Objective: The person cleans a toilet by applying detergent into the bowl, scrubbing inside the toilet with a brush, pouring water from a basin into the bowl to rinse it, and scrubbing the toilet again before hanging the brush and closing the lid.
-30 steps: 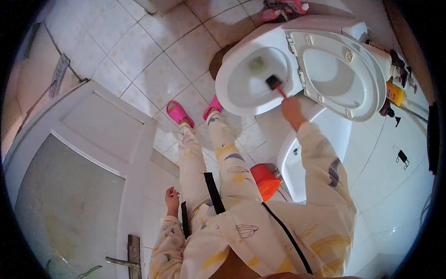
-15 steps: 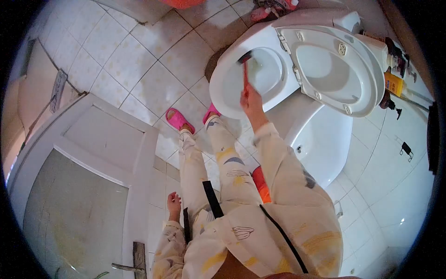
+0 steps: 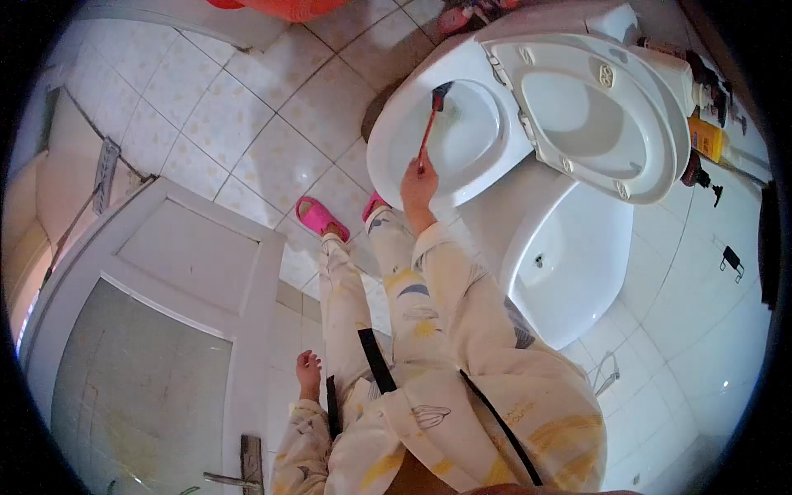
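My right hand (image 3: 419, 186) is closed round the end of a toilet brush (image 3: 430, 128) with a thin red handle. The brush's dark head rests against the inner wall of the white toilet bowl (image 3: 384, 157), on its far side. Behind the bowl, the seat and lid (image 3: 551, 147) are tipped up. My left hand (image 3: 308, 377) hangs low by my left leg, holding nothing, with the fingers loosely bent and somewhat apart.
A white basin (image 3: 569, 256) stands right of my right arm. Bottles, one of them a yellow bottle (image 3: 705, 138), line the right wall. The door (image 3: 186, 247) is at the left. An orange-red object (image 3: 301, 7) shows at the top edge, above the tiled floor (image 3: 280, 148).
My right hand has moved left and nearer to me, over the bowl's front rim. The brush head has shifted slightly up along the bowl wall. The left hand stays low.
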The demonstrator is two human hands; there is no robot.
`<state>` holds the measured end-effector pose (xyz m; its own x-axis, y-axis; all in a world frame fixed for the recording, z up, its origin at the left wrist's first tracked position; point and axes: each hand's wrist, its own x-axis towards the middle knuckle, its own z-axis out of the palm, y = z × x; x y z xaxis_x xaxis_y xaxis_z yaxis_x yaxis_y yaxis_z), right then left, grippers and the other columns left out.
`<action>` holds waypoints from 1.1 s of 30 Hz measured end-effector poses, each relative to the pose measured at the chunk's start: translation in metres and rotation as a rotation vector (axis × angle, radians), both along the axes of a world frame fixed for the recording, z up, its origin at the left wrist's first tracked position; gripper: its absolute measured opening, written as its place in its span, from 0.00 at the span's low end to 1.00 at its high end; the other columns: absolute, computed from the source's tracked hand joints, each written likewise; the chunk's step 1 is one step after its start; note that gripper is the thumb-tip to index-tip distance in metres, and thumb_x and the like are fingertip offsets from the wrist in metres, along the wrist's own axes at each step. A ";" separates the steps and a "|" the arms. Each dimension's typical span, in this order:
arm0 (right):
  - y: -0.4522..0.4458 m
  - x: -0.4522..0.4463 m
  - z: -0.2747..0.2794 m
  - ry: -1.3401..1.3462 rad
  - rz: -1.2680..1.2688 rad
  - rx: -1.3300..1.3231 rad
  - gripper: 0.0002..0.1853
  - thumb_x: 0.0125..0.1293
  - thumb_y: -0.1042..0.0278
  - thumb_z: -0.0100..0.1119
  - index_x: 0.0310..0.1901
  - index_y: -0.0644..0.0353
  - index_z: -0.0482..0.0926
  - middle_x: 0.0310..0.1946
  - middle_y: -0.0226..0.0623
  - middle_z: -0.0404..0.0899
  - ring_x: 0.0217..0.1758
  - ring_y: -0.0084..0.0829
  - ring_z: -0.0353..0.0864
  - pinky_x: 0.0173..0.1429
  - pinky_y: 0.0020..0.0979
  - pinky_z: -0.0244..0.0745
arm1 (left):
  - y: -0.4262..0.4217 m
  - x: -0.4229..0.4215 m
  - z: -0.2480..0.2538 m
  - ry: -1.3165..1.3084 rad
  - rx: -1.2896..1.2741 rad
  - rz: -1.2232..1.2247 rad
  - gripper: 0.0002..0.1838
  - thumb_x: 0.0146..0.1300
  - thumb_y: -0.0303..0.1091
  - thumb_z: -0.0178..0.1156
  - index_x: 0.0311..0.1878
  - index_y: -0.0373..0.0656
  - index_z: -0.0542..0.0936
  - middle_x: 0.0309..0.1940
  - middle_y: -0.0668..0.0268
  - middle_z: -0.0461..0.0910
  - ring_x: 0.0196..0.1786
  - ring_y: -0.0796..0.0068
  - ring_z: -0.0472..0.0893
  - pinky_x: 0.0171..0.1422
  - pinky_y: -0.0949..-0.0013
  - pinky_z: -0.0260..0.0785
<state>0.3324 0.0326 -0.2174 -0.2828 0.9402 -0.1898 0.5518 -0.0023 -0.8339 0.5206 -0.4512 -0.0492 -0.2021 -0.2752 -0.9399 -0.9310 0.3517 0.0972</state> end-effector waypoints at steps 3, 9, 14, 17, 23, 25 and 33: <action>0.023 0.031 0.000 -0.368 0.201 0.246 0.16 0.59 0.69 0.51 0.50 0.61 0.75 0.22 0.43 0.74 0.23 0.33 0.73 0.32 0.32 0.70 | 0.011 -0.008 0.007 -0.026 -0.006 -0.136 0.12 0.62 0.31 0.51 0.49 0.45 0.70 0.36 0.66 0.73 0.36 0.73 0.75 0.36 0.70 0.69; 0.052 0.060 0.034 -0.620 0.052 0.203 0.16 0.58 0.67 0.52 0.49 0.57 0.76 0.26 0.49 0.77 0.29 0.43 0.76 0.36 0.36 0.71 | 0.004 0.001 0.006 -0.025 -0.050 -0.067 0.12 0.61 0.31 0.51 0.48 0.44 0.70 0.36 0.66 0.73 0.36 0.73 0.76 0.35 0.70 0.69; 0.041 0.085 0.034 -0.455 -0.049 0.258 0.16 0.58 0.70 0.49 0.48 0.63 0.74 0.28 0.48 0.78 0.29 0.41 0.77 0.35 0.36 0.71 | -0.001 0.007 0.002 0.007 -0.009 -0.002 0.12 0.61 0.33 0.51 0.48 0.43 0.70 0.34 0.67 0.74 0.34 0.76 0.76 0.32 0.74 0.69; 0.064 0.050 0.034 -0.357 0.099 0.266 0.16 0.59 0.70 0.48 0.48 0.64 0.74 0.28 0.48 0.78 0.29 0.40 0.78 0.34 0.35 0.70 | 0.004 0.003 0.007 0.001 -0.030 -0.079 0.12 0.61 0.33 0.51 0.48 0.43 0.71 0.34 0.67 0.74 0.34 0.76 0.76 0.31 0.74 0.69; 0.006 0.060 0.036 -0.200 0.377 -0.013 0.17 0.61 0.69 0.50 0.53 0.62 0.72 0.21 0.36 0.73 0.22 0.24 0.67 0.28 0.25 0.66 | -0.004 0.017 -0.004 -0.024 0.017 -0.057 0.12 0.61 0.32 0.50 0.48 0.43 0.71 0.35 0.67 0.75 0.34 0.76 0.77 0.32 0.74 0.70; -0.006 0.075 0.042 -0.166 0.361 -0.404 0.18 0.63 0.68 0.50 0.55 0.58 0.71 0.17 0.28 0.69 0.20 0.20 0.66 0.26 0.19 0.62 | 0.001 0.014 -0.003 -0.023 0.013 -0.088 0.12 0.61 0.32 0.50 0.48 0.43 0.71 0.34 0.67 0.74 0.34 0.76 0.77 0.32 0.74 0.70; 0.161 -0.019 0.069 1.226 -0.845 -1.333 0.08 0.60 0.74 0.37 0.27 0.64 0.66 0.13 0.26 0.58 0.11 0.19 0.54 0.12 0.18 0.52 | 0.003 0.005 0.006 0.007 -0.054 -0.103 0.11 0.61 0.31 0.50 0.47 0.43 0.71 0.33 0.67 0.74 0.33 0.77 0.76 0.31 0.75 0.70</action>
<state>0.3131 0.1933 -0.1479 -0.4249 0.3374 -0.8400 -0.6796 -0.7319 0.0497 0.5253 -0.4486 -0.0436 -0.2386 -0.3026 -0.9228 -0.8889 0.4508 0.0820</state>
